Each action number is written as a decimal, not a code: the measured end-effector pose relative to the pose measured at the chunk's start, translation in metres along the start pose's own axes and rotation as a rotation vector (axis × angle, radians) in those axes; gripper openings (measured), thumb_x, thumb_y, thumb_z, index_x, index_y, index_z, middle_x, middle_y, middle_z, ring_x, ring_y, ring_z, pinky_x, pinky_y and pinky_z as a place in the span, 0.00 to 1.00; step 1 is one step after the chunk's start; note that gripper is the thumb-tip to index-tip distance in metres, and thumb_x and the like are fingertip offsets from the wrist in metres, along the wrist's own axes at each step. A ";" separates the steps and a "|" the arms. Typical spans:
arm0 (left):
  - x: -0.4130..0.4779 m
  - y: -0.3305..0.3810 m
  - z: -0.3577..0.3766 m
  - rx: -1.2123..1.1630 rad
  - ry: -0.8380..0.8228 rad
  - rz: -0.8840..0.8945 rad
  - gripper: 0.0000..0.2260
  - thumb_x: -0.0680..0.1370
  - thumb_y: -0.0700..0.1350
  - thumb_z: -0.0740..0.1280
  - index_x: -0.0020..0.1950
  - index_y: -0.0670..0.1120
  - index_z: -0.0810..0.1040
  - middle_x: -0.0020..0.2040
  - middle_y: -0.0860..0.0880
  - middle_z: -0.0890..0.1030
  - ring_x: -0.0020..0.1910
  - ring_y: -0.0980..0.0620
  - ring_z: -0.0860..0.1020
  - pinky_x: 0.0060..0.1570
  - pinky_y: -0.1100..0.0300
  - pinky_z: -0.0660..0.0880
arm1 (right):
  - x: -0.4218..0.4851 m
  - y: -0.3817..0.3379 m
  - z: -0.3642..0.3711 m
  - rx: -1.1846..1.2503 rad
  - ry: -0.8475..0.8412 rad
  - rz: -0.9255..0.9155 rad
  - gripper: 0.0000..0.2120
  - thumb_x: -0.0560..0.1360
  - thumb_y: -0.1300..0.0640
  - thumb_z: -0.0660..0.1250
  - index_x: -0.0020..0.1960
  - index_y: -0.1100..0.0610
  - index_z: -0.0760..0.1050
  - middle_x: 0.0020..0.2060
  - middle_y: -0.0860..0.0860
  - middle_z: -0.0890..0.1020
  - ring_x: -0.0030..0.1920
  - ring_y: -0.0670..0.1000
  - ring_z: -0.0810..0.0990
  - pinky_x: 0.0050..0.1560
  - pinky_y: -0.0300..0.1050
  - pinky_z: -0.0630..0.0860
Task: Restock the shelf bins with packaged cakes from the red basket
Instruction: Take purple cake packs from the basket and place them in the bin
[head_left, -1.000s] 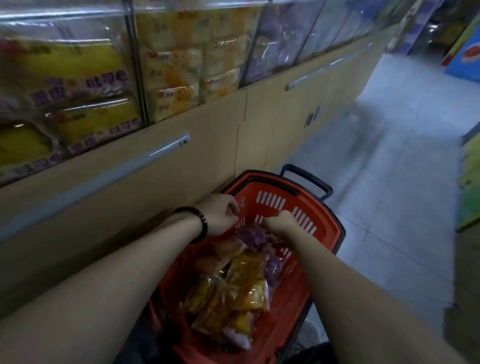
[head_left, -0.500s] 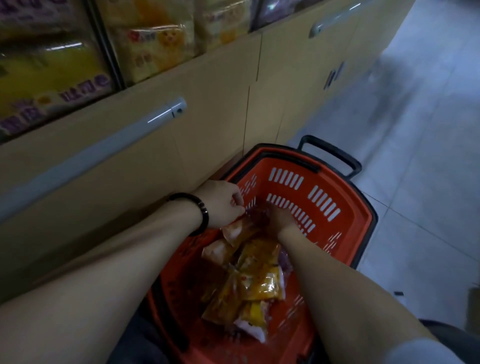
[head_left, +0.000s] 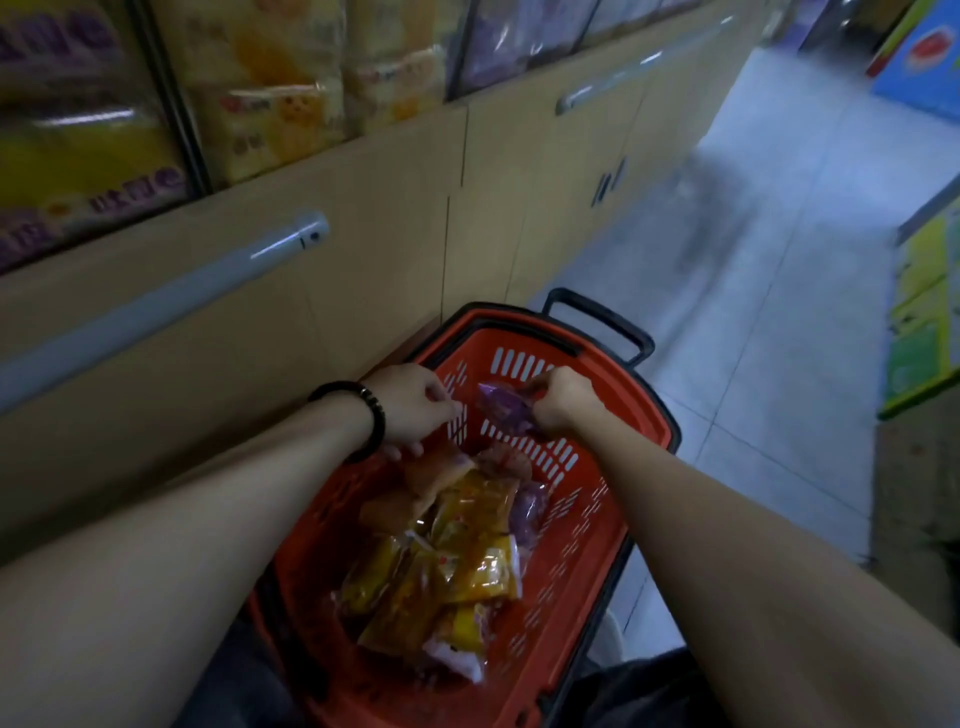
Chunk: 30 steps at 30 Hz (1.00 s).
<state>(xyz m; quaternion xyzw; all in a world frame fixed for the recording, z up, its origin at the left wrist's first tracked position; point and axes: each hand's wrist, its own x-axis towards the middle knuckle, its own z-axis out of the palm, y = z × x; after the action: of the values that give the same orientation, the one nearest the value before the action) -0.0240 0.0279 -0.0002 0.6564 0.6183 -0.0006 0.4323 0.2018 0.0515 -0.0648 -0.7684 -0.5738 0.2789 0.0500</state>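
The red basket (head_left: 587, 519) stands on the floor against the cabinet, holding several yellow and orange cake packs (head_left: 467, 561) and a purple one (head_left: 527, 512). My right hand (head_left: 563, 397) grips a purple cake pack (head_left: 501, 408), lifted above the pile near the basket's far wall. My left hand (head_left: 413, 402), with a dark bead bracelet on the wrist, hovers over the basket's left rim with fingers curled; whether it holds anything is hidden. Clear shelf bins (head_left: 270, 93) with yellow and purple packs run along the top left.
Beige cabinet doors (head_left: 363, 234) with long grey handles (head_left: 156, 312) sit under the bins. The basket's black handle (head_left: 602, 322) points to the tiled aisle floor (head_left: 753, 312). Green and yellow cartons (head_left: 922, 322) stand at the right edge.
My right hand has risen out of the pile with a purple pack. The view tilted up slightly, showing more of the bins. My left hand stayed by the left rim.
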 end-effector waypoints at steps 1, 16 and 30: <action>0.000 0.002 0.001 -0.105 -0.016 -0.040 0.15 0.83 0.59 0.64 0.63 0.51 0.76 0.56 0.48 0.83 0.43 0.48 0.87 0.43 0.50 0.85 | -0.007 -0.005 -0.007 0.017 0.020 -0.029 0.17 0.75 0.55 0.74 0.64 0.52 0.84 0.60 0.55 0.85 0.56 0.56 0.85 0.58 0.49 0.83; -0.033 0.033 0.013 -0.832 -0.016 -0.040 0.20 0.81 0.60 0.66 0.58 0.44 0.82 0.51 0.43 0.84 0.48 0.46 0.82 0.48 0.56 0.77 | -0.121 -0.033 -0.046 0.486 0.055 -0.348 0.14 0.73 0.54 0.79 0.59 0.46 0.85 0.47 0.47 0.87 0.45 0.49 0.87 0.47 0.54 0.86; -0.054 0.038 -0.010 -0.834 0.039 0.258 0.32 0.65 0.61 0.79 0.65 0.49 0.79 0.55 0.47 0.87 0.55 0.44 0.86 0.57 0.44 0.81 | -0.117 -0.005 -0.091 0.817 0.140 -0.458 0.17 0.74 0.59 0.79 0.61 0.51 0.82 0.46 0.51 0.88 0.47 0.53 0.88 0.52 0.58 0.85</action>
<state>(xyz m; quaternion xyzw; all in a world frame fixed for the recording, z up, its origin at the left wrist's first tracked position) -0.0109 -0.0047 0.0566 0.4973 0.4866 0.3158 0.6451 0.2199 -0.0314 0.0573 -0.5564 -0.5670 0.4111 0.4471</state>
